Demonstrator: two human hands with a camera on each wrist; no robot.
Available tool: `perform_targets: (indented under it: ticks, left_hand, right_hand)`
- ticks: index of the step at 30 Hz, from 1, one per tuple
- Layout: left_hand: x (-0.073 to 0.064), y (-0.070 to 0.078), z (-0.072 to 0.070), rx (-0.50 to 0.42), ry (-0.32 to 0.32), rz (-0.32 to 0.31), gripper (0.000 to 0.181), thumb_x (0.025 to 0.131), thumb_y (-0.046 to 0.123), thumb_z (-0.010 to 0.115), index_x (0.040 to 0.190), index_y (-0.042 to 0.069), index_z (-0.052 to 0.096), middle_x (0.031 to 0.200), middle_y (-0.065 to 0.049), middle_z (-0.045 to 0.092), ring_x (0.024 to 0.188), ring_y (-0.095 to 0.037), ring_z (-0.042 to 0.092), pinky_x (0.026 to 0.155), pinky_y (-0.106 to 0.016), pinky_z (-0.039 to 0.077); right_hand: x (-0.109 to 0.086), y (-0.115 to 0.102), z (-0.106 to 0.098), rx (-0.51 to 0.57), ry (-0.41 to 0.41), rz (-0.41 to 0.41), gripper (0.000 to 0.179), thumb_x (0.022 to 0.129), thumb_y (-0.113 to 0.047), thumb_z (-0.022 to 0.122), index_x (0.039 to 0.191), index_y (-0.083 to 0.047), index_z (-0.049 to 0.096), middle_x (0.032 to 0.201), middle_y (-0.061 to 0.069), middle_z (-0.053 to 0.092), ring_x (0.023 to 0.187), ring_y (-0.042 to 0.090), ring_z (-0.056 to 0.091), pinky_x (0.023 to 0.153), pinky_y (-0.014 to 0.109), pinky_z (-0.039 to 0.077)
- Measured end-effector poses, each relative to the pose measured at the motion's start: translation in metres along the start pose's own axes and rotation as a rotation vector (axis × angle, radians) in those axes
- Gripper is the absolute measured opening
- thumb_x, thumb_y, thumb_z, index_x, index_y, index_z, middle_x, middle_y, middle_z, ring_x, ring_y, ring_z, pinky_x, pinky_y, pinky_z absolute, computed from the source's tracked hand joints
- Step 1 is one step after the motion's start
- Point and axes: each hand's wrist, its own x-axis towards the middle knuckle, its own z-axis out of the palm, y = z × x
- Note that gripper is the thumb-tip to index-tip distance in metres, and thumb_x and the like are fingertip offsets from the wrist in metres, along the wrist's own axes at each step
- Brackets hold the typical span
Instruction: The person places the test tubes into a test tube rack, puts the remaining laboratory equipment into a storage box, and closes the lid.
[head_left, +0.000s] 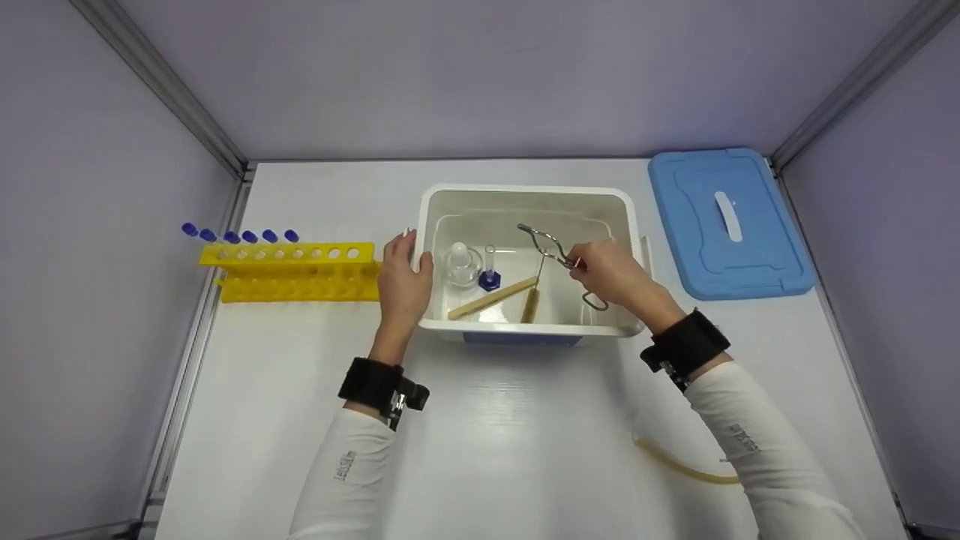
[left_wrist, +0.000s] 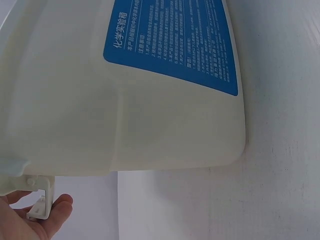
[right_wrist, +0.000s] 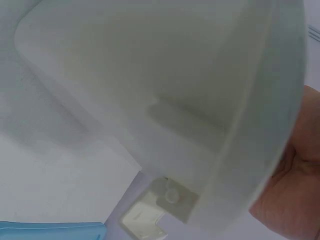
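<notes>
My right hand grips metal crucible tongs over the white plastic box, their curved tips pointing left. My left hand rests against the box's left side, fingers fairly straight. In the left wrist view, that hand is beside the white latch. Inside the box are a glass alcohol lamp with a white cap, a small glass cylinder on a blue hexagonal base, a wooden stick-like tool and a thin-handled brush. In the right wrist view, the box wall hides the tongs.
A yellow test tube rack with several blue-capped tubes stands left of the box. The blue lid with a white handle lies at the right. Near my right forearm lies a yellowish hose. Walls enclose the table's back and sides.
</notes>
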Motion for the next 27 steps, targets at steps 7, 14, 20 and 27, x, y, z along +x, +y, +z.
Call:
perform_targets:
  ticks: [7,14,20,27]
  left_hand:
    - [-0.001,0.001,0.001,-0.006,0.012,0.017,0.049,0.104,0.018,0.061,0.149,-0.001,0.055,0.155,-0.026,0.051,0.144,-0.042,0.052,0.124,-0.051,0.041]
    - [-0.002,0.002,0.001,0.025,0.021,0.035,0.049,0.104,0.017,0.060,0.149,0.000,0.056,0.155,-0.026,0.051,0.139,-0.044,0.057,0.118,-0.054,0.047]
    - [-0.001,0.001,0.001,0.022,0.021,0.031,0.049,0.104,0.017,0.060,0.149,0.000,0.055,0.155,-0.026,0.051,0.140,-0.043,0.056,0.119,-0.054,0.046]
    - [-0.001,0.000,0.001,0.021,0.012,0.017,0.049,0.104,0.018,0.059,0.150,0.001,0.055,0.156,-0.025,0.050,0.142,-0.042,0.054,0.121,-0.052,0.044]
  right_hand:
    - [0.006,0.005,0.009,-0.071,-0.119,-0.044,0.030,0.082,0.008,0.062,0.110,0.007,0.073,0.094,0.022,0.077,0.087,0.037,0.072,0.080,0.047,0.060]
    - [0.013,0.015,0.010,-0.095,-0.163,0.003,0.033,0.083,0.004,0.063,0.115,0.007,0.072,0.100,0.023,0.077,0.095,0.040,0.072,0.086,0.051,0.059]
    - [0.019,0.013,0.013,-0.148,-0.253,-0.017,0.036,0.080,0.005,0.063,0.114,0.005,0.073,0.103,0.023,0.077,0.097,0.041,0.071,0.090,0.053,0.059]
    - [0.023,0.014,0.019,-0.187,-0.329,-0.033,0.041,0.081,0.009,0.060,0.119,0.005,0.073,0.109,0.023,0.077,0.102,0.043,0.071,0.094,0.053,0.058]
